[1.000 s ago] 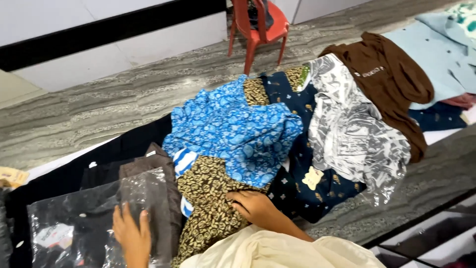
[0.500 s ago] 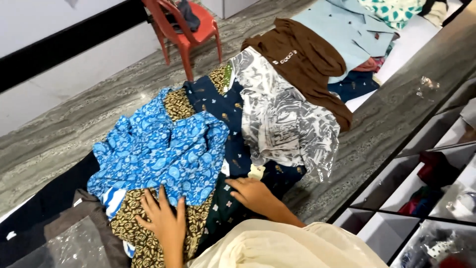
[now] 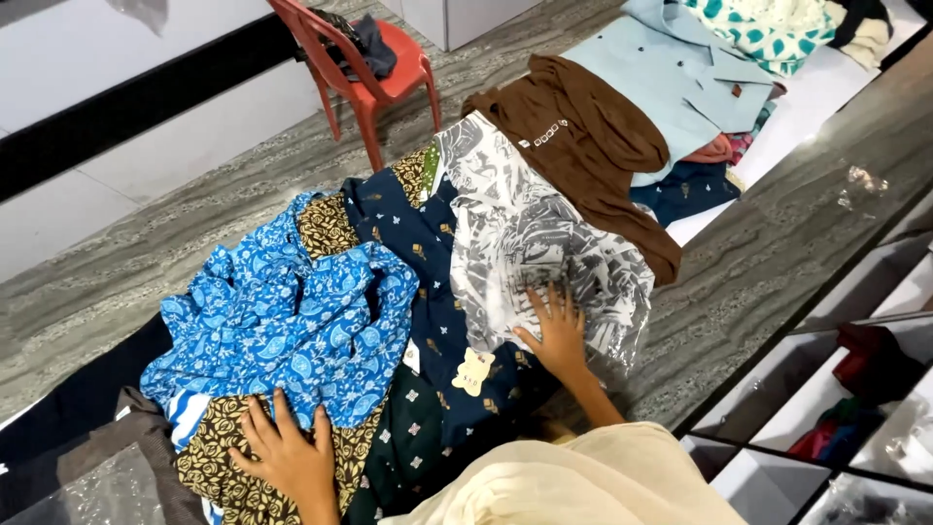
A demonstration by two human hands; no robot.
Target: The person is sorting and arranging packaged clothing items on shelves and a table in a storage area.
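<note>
Since 0.5 s ago: right hand (image 3: 559,335) has shifted off the navy shirt (image 3: 428,282) onto the grey print shirt (image 3: 530,238); left hand (image 3: 287,452) has slid down to the lower edge of the blue shirt (image 3: 292,326); view has swung right, w/ more of the shelves (image 3: 836,389) showing.

L hand: flat, fingers spread, palm down, gripping nothing; fingertips touch the blue shirt's hem, palm rests on the gold-black shirt (image 3: 219,467) beneath it.

R hand: flat, fingers spread and open, gripping nothing; pressed on the lower part of the grey print shirt, which lies in clear plastic wrap.

Pile, left to right: blue shirt crumpled on top; navy shirt w/ small gold motifs beside it, a tan tag (image 3: 473,369) lying on it; grey print shirt overlapping the navy one; brown top (image 3: 583,146) partly over the grey one; pale blue shirt (image 3: 675,68) and teal-white cloth (image 3: 777,29) farther right. All lie on a grey streaked counter (image 3: 758,262).

Background: red chair (image 3: 374,73) w/ dark cloth on the seat, near the pile's far side. Cream sleeve (image 3: 583,481) at bottom edge.
</note>
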